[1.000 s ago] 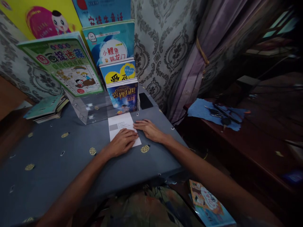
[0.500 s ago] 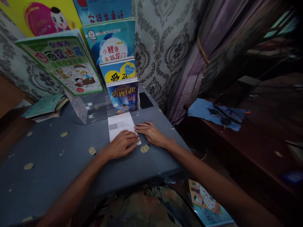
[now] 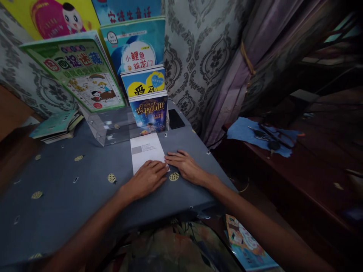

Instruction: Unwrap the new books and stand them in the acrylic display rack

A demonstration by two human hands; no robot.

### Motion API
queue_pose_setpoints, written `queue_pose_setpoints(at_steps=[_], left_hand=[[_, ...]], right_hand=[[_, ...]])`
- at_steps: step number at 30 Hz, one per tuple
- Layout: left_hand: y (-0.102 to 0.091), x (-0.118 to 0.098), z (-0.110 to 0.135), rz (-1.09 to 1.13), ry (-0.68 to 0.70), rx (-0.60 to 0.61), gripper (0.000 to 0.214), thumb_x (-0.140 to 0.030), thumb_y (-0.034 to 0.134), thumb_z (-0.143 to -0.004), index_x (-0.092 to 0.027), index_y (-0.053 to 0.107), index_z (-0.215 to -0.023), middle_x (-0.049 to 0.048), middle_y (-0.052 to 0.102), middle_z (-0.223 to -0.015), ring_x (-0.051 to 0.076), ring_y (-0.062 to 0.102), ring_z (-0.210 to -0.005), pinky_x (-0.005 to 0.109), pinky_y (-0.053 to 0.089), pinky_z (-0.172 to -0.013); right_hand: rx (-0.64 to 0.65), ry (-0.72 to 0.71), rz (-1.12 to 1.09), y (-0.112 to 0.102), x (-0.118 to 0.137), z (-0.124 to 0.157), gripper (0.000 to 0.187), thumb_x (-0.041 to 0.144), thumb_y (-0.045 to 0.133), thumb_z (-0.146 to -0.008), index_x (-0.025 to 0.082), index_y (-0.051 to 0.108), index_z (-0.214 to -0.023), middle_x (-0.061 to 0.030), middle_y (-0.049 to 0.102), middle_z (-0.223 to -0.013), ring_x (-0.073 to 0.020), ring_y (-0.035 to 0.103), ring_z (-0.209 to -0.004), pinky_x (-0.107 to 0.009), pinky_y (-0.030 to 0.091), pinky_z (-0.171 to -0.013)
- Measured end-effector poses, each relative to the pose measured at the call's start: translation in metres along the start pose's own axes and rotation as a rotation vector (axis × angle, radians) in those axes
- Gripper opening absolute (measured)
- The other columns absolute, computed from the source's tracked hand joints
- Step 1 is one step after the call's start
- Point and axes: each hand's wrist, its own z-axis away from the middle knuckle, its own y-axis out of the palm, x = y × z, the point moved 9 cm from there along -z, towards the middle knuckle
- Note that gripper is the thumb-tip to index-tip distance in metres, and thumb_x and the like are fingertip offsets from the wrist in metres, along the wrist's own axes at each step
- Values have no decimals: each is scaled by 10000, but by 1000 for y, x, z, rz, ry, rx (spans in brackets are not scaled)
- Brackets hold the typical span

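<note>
A white printed sheet (image 3: 146, 151), with a grey block and small lines of text, lies flat on the patterned tablecloth (image 3: 93, 196). Across its lower edge rests my left hand (image 3: 150, 176), palm down, fingers stretched out. My right hand (image 3: 185, 166) lies flat along the sheet's right edge, its fingertips touching or just beside the paper. Both hands are open. Part of the sheet's lower edge is hidden under my left hand. Directly beyond the sheet stands a dark blue book (image 3: 150, 113) at the front of a clear stand (image 3: 104, 132).
More children's books fill the stand, among them a green one (image 3: 82, 71). A book stack (image 3: 56, 126) lies at the left, a black phone (image 3: 176, 119) right of the stand. Keys and glasses rest on a blue cloth (image 3: 244, 130) on a side table. Another book (image 3: 249, 241) lies low at right.
My right hand has slid slightly down and right along the sheet's edge. My left hand has edged a little toward me. The whole view has shifted slightly.
</note>
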Motion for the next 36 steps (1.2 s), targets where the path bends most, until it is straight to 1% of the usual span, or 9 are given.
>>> queue_pose_setpoints(at_steps=[3, 7, 11, 15, 19, 24, 28, 33, 36], left_hand=[[8, -3, 10, -54, -79, 18, 407, -348, 347, -1056, -215, 507, -1405, 94, 581, -1443, 257, 491, -1367, 481, 379, -1112], [17, -10, 20, -88, -180, 1, 453, -359, 336, -1052, -205, 457, -1461, 115, 540, -1488, 293, 425, -1430, 539, 364, -1137], [17, -12, 22, -102, -251, -48, 455, -377, 374, -1039, -198, 462, -1448, 154, 552, -1452, 310, 488, -1365, 550, 386, -1127], [14, -14, 25, -91, -276, -75, 440, -379, 381, -1039, -203, 466, -1433, 143, 582, -1413, 295, 521, -1330, 524, 405, -1118], [13, -14, 39, -119, -324, -95, 440, -373, 344, -1049, -184, 483, -1422, 132, 591, -1423, 286, 514, -1348, 505, 413, -1110], [12, -8, 71, -196, -412, -113, 462, -368, 316, -1053, -147, 501, -1414, 151, 588, -1432, 307, 516, -1346, 517, 439, -1072], [9, 0, 93, -215, -473, -149, 480, -382, 314, -1053, -152, 480, -1440, 153, 584, -1434, 303, 520, -1338, 515, 426, -1087], [7, 2, 98, -216, -501, -149, 470, -379, 321, -1053, -153, 502, -1422, 151, 581, -1434, 285, 537, -1319, 488, 438, -1084], [6, 2, 98, -224, -539, -138, 446, -349, 351, -1048, -141, 514, -1407, 162, 583, -1418, 285, 538, -1310, 486, 446, -1076]], right_hand=[[14, 7, 29, 1, -1, 0, 648, -30, 477, -804, 258, 600, -1371, -62, 626, -1417, -237, 486, -1390, -546, 331, -1148], [11, -6, 63, 5, 7, 6, 674, -29, 498, -778, 248, 586, -1386, -80, 624, -1417, -244, 461, -1412, -553, 302, -1166], [0, -17, 78, 11, 21, 20, 735, -33, 479, -763, 246, 526, -1441, -85, 602, -1441, -239, 478, -1402, -562, 308, -1169], [-9, 6, 98, 12, 26, 27, 795, -48, 456, -736, 240, 484, -1477, -90, 586, -1457, -238, 453, -1423, -549, 313, -1176], [12, 8, 115, 13, 26, 27, 781, -52, 447, -755, 241, 481, -1478, -95, 579, -1463, -246, 460, -1418, -558, 323, -1169], [-2, 10, 124, 14, 24, 27, 736, -52, 420, -806, 251, 482, -1474, -97, 587, -1454, -246, 467, -1414, -570, 339, -1157], [11, -11, 143, 15, 25, 27, 735, -53, 431, -801, 246, 483, -1471, -97, 589, -1453, -247, 462, -1419, -570, 348, -1153], [17, -23, 163, 17, 28, 24, 611, -3, 452, -850, 192, 540, -1422, -128, 601, -1433, -282, 478, -1403, -594, 369, -1133], [58, -78, 130, 22, 40, 17, 552, 32, 466, -880, 182, 558, -1403, -127, 610, -1423, -281, 465, -1414, -596, 344, -1153]])
